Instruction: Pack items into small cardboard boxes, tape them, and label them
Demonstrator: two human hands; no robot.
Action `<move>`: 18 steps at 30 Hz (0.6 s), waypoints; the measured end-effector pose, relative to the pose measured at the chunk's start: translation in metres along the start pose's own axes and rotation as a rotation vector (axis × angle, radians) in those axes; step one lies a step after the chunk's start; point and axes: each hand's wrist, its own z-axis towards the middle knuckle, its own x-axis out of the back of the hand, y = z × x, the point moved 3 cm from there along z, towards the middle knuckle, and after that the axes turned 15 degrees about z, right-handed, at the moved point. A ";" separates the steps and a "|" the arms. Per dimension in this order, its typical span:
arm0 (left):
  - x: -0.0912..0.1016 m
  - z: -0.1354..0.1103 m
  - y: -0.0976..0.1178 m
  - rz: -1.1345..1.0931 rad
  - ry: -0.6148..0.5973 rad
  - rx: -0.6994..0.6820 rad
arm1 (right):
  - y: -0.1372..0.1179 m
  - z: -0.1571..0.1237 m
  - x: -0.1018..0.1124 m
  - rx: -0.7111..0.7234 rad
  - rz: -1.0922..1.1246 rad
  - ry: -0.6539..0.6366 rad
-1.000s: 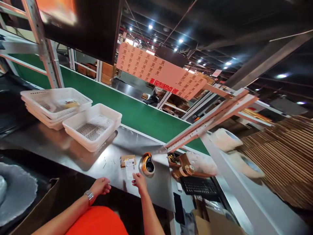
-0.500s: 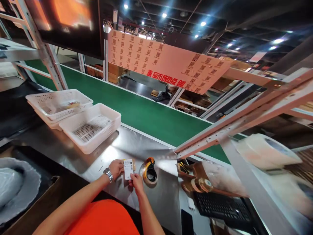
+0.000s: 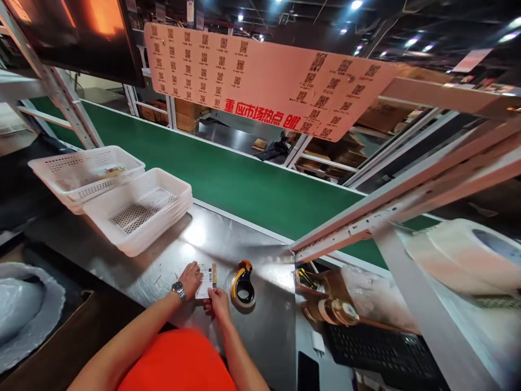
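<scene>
Left hand (image 3: 190, 281) is laid along the left edge of a label (image 3: 204, 283); whether the brown packet (image 3: 214, 274) beneath is gripped by it cannot be told. By the right hand (image 3: 218, 303), the label's near right corner is pinched between thumb and fingers. The packet is partly covered by the label, its far right part being left exposed, over the near part of the worktop (image 3: 271, 326). At near left, plastic wrap (image 3: 30, 309) is seen. Farther off, white baskets (image 3: 179, 212) are stacked side by side, backed by a green belt (image 3: 244, 184). Right of the label, a tape dispenser (image 3: 246, 271) is left untouched. Farther right, a phone (image 3: 308, 372) and a keyboard (image 3: 382, 353) are placed.
</scene>
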 end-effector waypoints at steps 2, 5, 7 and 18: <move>-0.007 -0.002 0.002 0.023 -0.006 -0.004 | -0.002 -0.001 0.000 -0.017 -0.003 -0.013; -0.013 -0.003 0.006 0.039 -0.062 -0.043 | -0.005 -0.003 0.001 -0.040 -0.006 -0.025; -0.014 -0.004 0.010 0.049 -0.128 -0.071 | -0.006 -0.005 0.003 -0.052 -0.005 -0.034; -0.010 0.007 0.029 0.037 -0.292 0.022 | -0.013 -0.002 0.011 -0.040 -0.021 -0.086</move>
